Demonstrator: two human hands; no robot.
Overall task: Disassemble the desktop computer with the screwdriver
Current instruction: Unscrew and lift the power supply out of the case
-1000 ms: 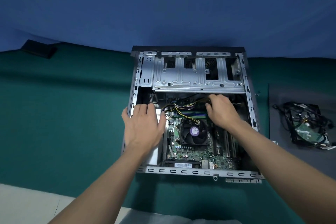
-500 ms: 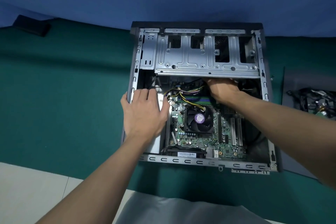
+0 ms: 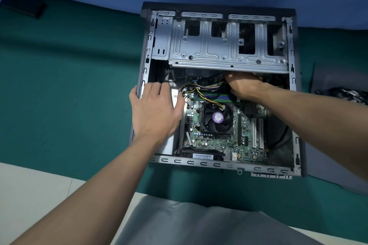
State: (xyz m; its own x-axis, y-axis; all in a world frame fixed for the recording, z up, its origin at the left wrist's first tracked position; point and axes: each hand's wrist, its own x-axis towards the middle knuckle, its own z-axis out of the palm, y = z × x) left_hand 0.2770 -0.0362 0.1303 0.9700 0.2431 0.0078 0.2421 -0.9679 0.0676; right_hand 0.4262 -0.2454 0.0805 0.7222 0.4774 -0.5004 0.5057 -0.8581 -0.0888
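Note:
The open desktop case (image 3: 219, 164) lies on its side on a green mat (image 3: 69, 85). Inside are the motherboard (image 3: 247, 141), a black CPU fan (image 3: 217, 119) with a purple sticker, and yellow and black cables (image 3: 205, 93). A silver drive cage (image 3: 219, 49) spans the far half. My left hand (image 3: 155, 109) rests flat on the case's left wall and the silver plate beside it. My right hand (image 3: 245, 85) reaches under the cage's front edge, above the memory slots; its fingers are hidden there. No screwdriver is visible.
A dark grey panel (image 3: 326, 77) lies right of the case with a tangle of removed parts (image 3: 344, 95) on it. A black object (image 3: 22, 6) sits far left on the mat. Blue backdrop behind; grey cloth (image 3: 199, 225) at the near edge.
My right hand has moved from the cable bundle further back, under the drive cage. The view has come closer to the case. My left hand has stayed on the left wall.

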